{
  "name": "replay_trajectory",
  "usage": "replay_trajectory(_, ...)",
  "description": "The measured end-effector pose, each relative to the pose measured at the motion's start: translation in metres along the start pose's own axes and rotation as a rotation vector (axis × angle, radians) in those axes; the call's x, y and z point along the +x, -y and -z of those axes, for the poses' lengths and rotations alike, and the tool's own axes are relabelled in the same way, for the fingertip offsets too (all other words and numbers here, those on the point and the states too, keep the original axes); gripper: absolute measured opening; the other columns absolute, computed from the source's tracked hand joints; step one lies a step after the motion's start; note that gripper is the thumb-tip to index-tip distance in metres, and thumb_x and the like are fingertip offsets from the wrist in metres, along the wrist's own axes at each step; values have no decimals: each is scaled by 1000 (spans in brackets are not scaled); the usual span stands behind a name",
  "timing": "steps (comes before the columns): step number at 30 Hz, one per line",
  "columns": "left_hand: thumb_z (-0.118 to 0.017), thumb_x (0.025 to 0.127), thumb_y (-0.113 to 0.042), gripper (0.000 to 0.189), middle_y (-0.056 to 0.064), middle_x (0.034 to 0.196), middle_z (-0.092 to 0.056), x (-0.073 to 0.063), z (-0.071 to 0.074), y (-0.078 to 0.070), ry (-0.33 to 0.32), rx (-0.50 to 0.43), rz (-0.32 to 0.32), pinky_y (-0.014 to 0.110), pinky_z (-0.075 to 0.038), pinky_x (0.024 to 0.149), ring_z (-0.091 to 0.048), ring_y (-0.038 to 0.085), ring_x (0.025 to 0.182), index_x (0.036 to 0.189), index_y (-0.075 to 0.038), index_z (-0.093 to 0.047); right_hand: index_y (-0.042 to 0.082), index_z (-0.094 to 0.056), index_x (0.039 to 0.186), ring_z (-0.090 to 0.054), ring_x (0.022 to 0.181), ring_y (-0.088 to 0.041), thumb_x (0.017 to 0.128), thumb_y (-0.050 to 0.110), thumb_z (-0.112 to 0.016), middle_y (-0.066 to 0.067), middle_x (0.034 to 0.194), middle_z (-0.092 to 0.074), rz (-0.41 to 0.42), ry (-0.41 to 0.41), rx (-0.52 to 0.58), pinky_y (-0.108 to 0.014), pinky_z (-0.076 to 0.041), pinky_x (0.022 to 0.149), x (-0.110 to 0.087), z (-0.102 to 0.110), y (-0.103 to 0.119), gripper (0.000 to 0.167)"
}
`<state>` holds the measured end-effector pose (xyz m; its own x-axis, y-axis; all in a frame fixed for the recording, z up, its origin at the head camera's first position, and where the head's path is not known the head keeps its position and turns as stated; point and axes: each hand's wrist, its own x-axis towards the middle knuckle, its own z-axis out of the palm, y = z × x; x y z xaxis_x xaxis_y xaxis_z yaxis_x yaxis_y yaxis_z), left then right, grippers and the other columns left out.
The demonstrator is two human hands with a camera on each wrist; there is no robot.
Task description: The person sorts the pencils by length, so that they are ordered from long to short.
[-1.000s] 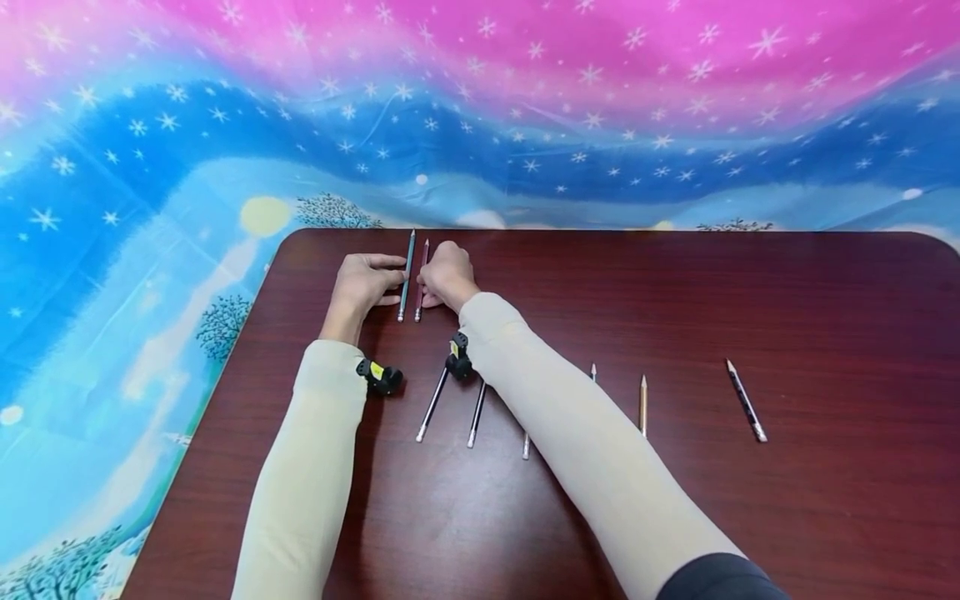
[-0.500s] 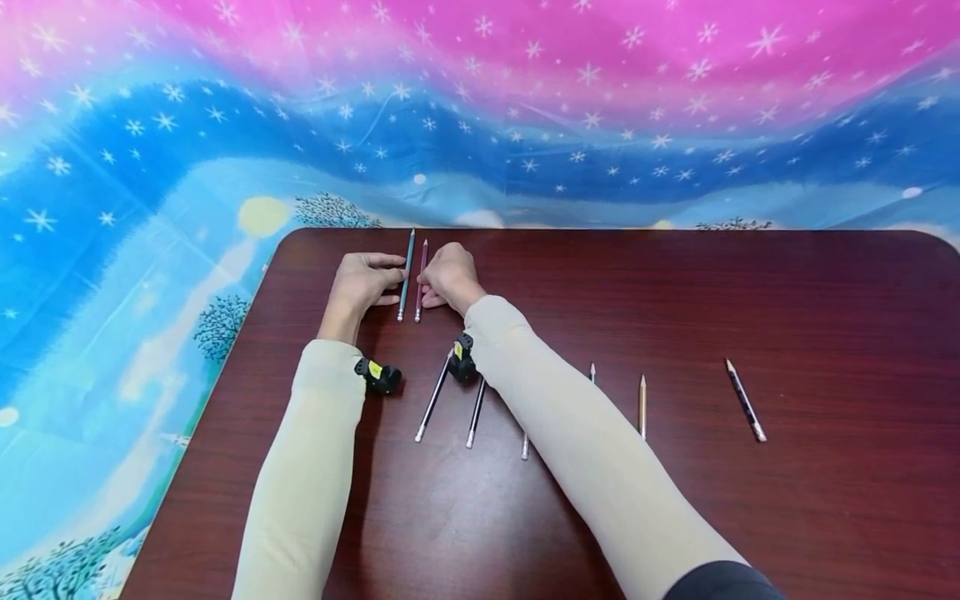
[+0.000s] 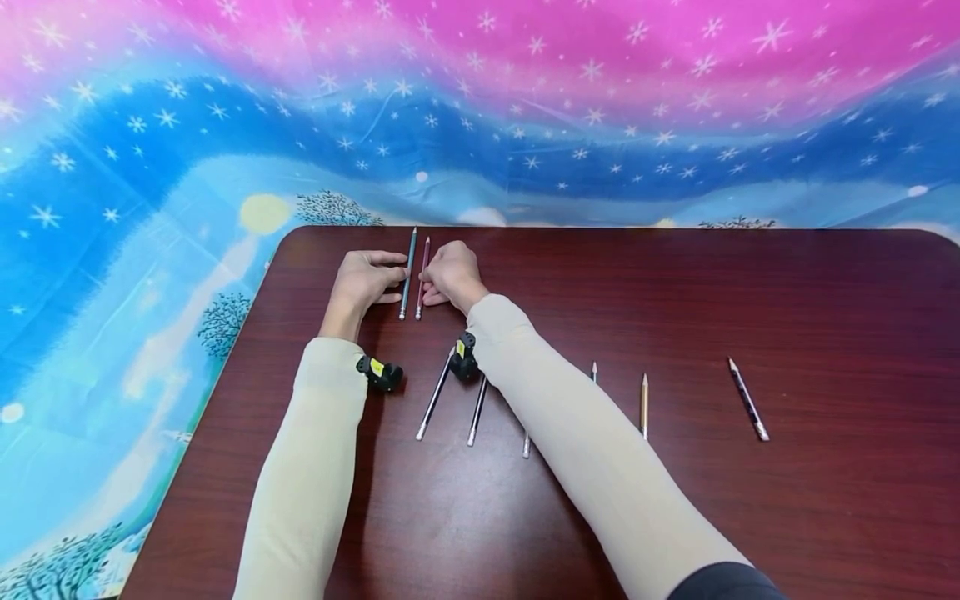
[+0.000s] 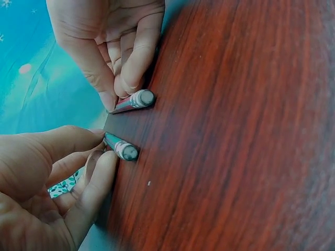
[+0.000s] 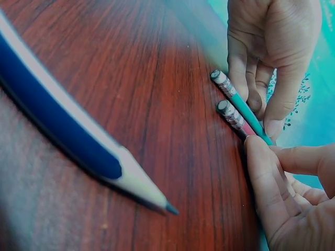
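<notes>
A teal pencil (image 3: 408, 275) and a red pencil (image 3: 423, 279) lie side by side near the table's back edge, tips away, with a narrow gap between them. My left hand (image 3: 362, 282) pinches the teal one from the left. From the other side my right hand (image 3: 453, 273) pinches the red one between thumb and fingers. Eraser ends of both, the teal pencil (image 4: 119, 146) and the red pencil (image 4: 133, 101), face the left wrist camera. In the right wrist view, a blue-and-white striped pencil (image 5: 63, 110) looms large in front.
Two dark striped pencils (image 3: 433, 400) lie below my right wrist. Farther right are a gold pencil (image 3: 643, 400) and a black-patterned pencil (image 3: 747, 400). My right sleeve (image 3: 577, 425) covers part of the pencils beneath it. A patterned cloth (image 3: 480, 100) hangs behind the brown table (image 3: 750, 292).
My right hand and wrist have shifted very slightly to the right. The left hand and the pencils look almost unchanged.
</notes>
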<state>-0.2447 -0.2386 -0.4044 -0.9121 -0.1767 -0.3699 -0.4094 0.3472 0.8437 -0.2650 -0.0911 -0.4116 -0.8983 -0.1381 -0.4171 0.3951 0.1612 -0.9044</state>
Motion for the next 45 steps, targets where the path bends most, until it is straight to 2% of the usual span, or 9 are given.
replay_trajectory(4,-68,101,-10,36,20,132,-70,0,0,-1,3,-2,0,20,-63,66,-70,13,99,137,-10,-70,-2,-59,77,-59,40,-17,93,-11,-67,-14,63,-61,21,17,12,-29,-60,45,1,2,-1,20)
replay_trajectory(9,-68,101,-10,37,19,134,-68,0,2,-2,15,-3,-5,21,-64,68,-69,14,103,139,-10,-69,-5,-62,83,-61,42,-18,94,-10,-67,-14,64,-62,38,28,22,-30,-61,47,3,2,-1,13)
replay_trajectory(19,-67,102,-11,38,18,138,-67,0,2,-4,28,-5,16,21,-64,68,-68,16,111,140,-12,-68,-5,-64,86,-62,44,-19,94,-9,-68,-15,65,-63,35,71,12,-30,-62,49,4,8,-1,10)
replay_trajectory(34,-68,101,-11,38,18,137,-67,1,1,-2,30,-6,6,21,-64,67,-68,15,106,140,-11,-68,-8,-64,88,-63,45,-18,94,-10,-66,-14,64,-62,50,112,24,-34,-64,54,4,11,-2,7)
replay_trajectory(41,-68,101,-12,39,19,136,-68,1,2,-1,28,-3,7,20,-64,67,-67,14,103,140,-12,-68,-5,-64,81,-65,45,-20,93,-10,-67,-15,63,-63,36,101,15,-34,-65,54,6,9,-2,14)
replay_trajectory(45,-68,101,-11,38,18,134,-68,2,1,0,28,-10,5,20,-64,66,-67,14,102,139,-11,-68,-6,-65,86,-64,45,-19,95,-8,-68,-15,65,-63,31,107,17,-33,-64,55,4,10,-2,10)
